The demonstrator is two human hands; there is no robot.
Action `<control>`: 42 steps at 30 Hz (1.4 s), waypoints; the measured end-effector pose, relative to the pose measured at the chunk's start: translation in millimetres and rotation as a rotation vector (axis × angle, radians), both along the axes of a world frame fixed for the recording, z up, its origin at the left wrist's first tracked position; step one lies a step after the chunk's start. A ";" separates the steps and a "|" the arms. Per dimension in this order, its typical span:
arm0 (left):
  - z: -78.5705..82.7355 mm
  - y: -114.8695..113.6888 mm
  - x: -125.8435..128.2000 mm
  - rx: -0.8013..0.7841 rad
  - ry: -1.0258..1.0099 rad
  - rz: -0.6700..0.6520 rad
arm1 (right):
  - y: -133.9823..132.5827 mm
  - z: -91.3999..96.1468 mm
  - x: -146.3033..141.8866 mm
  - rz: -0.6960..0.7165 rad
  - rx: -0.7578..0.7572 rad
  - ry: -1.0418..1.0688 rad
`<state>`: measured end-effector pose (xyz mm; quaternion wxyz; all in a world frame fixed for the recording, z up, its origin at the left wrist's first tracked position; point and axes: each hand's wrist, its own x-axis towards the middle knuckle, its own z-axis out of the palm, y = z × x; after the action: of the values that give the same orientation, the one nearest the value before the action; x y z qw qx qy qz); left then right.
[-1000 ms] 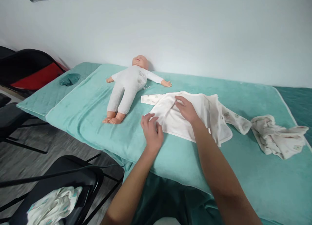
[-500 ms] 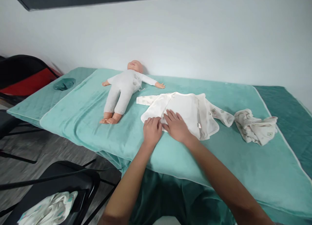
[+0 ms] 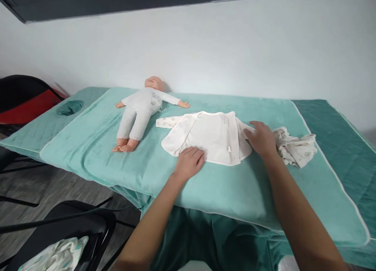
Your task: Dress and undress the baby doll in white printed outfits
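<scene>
A white baby shirt (image 3: pixel 205 136) lies spread flat on the teal towel (image 3: pixel 223 185) covering a table. My left hand (image 3: pixel 189 161) rests flat on the shirt's near hem, fingers stretched out. My right hand (image 3: pixel 261 140) lies on the shirt's right sleeve, fingers extended, the palm covering the sleeve. A baby doll (image 3: pixel 139 110) in a pale grey suit lies on its back to the left of the shirt, head toward the wall. A crumpled patterned cloth (image 3: pixel 296 147) sits just right of my right hand.
A white wall runs behind the table. Black folding chairs stand at left; the near one (image 3: pixel 73 228) holds a bundled patterned cloth (image 3: pixel 53 257). A dark teal cloth (image 3: pixel 69 107) lies at the table's far left. A red surface (image 3: pixel 26 106) shows beyond.
My right hand slid from the shirt's near hem out to the right sleeve. My left hand stayed at the hem. The view shifted, so everything sits further left.
</scene>
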<state>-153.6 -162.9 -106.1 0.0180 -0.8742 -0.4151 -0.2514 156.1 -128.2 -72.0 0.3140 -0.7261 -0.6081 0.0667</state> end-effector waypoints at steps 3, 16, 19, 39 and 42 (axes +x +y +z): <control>-0.1 -1.8 4.9 0.039 -0.027 0.056 | 9.5 -26.2 19.0 -0.195 -0.037 -0.122; 10.2 11.9 115.7 -0.452 -0.323 0.070 | -13.0 -14.5 48.8 -0.318 -0.300 -0.046; 15.0 24.5 135.9 -0.567 -0.301 0.153 | -12.1 -17.6 51.3 -0.252 -0.145 0.064; 12.8 57.9 156.6 -0.637 -0.429 0.210 | 24.6 -36.8 24.1 0.202 0.145 -0.097; 13.0 61.0 160.5 -0.643 -0.386 0.233 | 28.5 -44.7 25.5 0.264 0.044 -0.081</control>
<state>6.9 -101.9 -93.0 -0.3067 -0.7191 -0.5647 -0.2646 181.6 -99.7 -116.7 0.2937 -0.6347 -0.7118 0.0648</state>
